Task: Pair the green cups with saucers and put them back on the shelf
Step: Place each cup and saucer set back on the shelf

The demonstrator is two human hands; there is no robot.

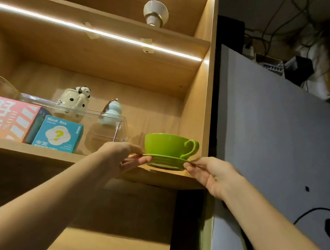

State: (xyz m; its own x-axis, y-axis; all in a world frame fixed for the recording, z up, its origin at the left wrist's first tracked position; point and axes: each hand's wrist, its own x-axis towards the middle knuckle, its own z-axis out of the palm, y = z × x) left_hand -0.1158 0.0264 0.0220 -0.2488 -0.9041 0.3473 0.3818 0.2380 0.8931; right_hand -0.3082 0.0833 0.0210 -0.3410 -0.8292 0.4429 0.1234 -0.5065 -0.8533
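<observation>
A tall wooden cabinet (204,101) fills the wall, with two lit strips glowing under its boards. Both of the person's arms reach up to the shelf (51,155) at its lower right corner. To the right of the right hand a grey board (281,147) with a cartoon face leans beside the cabinet.

Left of the left hand, on the same shelf, sits one clear plastic case (103,123), and in front of it two boxes: one pink (7,118), one teal (59,133) with a yellow question mark. Behind the case stand two small figures, one spotted panda pot (74,99) and one pale blue gourd (112,112). One shelf higher, above both hands, a single white bowl-shaped thing (155,13) lies tipped on its side.

Between the hands there is one green saucer (165,158) with one green cup (168,146) standing upright on it, handle turned toward the right hand. The saucer is at the shelf's front right end, just by the cabinet's side wall; whether its base already rests on the board I cannot tell.

The left hand (124,155) pinches the saucer's left rim, thumb on top and fingers underneath. The right hand (212,174) pinches the right rim the same way. Only this one cup and saucer pair is in sight.
</observation>
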